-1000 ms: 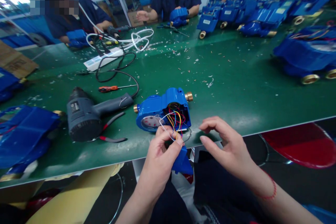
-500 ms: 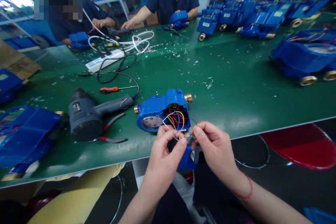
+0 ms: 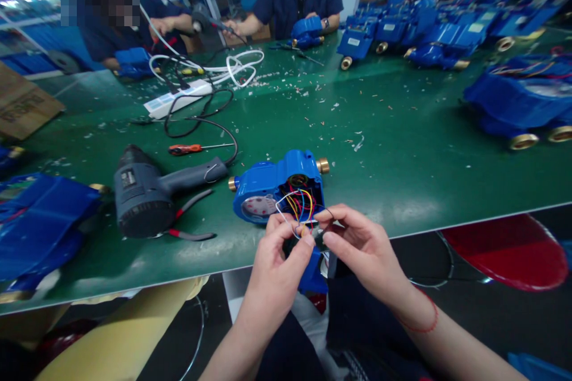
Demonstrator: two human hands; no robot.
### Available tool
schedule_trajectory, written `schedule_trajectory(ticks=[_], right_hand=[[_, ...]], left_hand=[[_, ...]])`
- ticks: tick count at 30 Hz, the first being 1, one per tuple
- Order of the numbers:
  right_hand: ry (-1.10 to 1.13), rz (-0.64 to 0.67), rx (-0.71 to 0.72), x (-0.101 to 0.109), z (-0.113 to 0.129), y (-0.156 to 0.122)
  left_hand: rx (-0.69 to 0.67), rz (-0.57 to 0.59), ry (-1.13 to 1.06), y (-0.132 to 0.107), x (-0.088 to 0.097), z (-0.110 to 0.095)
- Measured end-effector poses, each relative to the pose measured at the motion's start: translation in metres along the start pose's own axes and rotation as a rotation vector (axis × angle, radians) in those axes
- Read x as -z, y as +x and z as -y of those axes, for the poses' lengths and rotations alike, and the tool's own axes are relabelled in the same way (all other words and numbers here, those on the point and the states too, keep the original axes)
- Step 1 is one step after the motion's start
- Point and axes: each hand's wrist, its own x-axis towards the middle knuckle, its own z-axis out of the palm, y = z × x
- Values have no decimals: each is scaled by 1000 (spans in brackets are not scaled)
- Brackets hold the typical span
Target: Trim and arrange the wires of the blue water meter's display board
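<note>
The blue meter (image 3: 273, 180) lies on the green table (image 3: 402, 161), near the edge closest to the person, with its round dial (image 3: 258, 206) facing the person and a brass fitting at each of its 2 ends. Its compartment (image 3: 316, 195) stands open, and a bundle of coloured wires (image 3: 308, 201) loops out over the rim toward the hands. The left hand (image 3: 277, 253) pinches some of these wires between thumb and forefinger, just in front of the opening. The right hand (image 3: 364, 250) is close beside it, thumb and forefinger a narrow gap apart next to the wires and a thin dark lead (image 3: 329, 212); whether it grips anything, I cannot tell. Judged from how things lie, the work on this meter is partway: the compartment is uncovered and wires are drawn out and gathered, but they are not tucked inside and nothing closes the opening. Whether any joint is finished is too small to make out. Below the hands, past the table edge, is a blue piece (image 3: 313, 277) (perhaps a cover, though the fingers hide part of it). The heat gun (image 3: 143, 193), the red-and-grey pliers (image 3: 194, 236) and the orange screwdriver (image 3: 185, 149) lie to the left, none in hand.
</note>
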Motion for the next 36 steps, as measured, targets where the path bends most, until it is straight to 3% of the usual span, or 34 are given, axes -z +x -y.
schedule_trajectory(ticks=[4,10,15,21,25,28,36], right_hand=[[5,48,53,-5,1,1],[-363,53,312,3,1,5],[-339,-85,166,17,-1,6],[109,138,41,7,3,9],[73,124,50,3,2,14],[-97,82,121,3,2,14],[-464,30,497,3,3,19]], left_hand=[[-20,13,25,-2,2,1],[-17,0,21,-2,3,1],[6,-7,4,-1,4,1],[-9,6,22,-2,5,2],[12,20,22,-1,7,2],[16,19,10,0,7,2],[36,41,-35,0,7,1]])
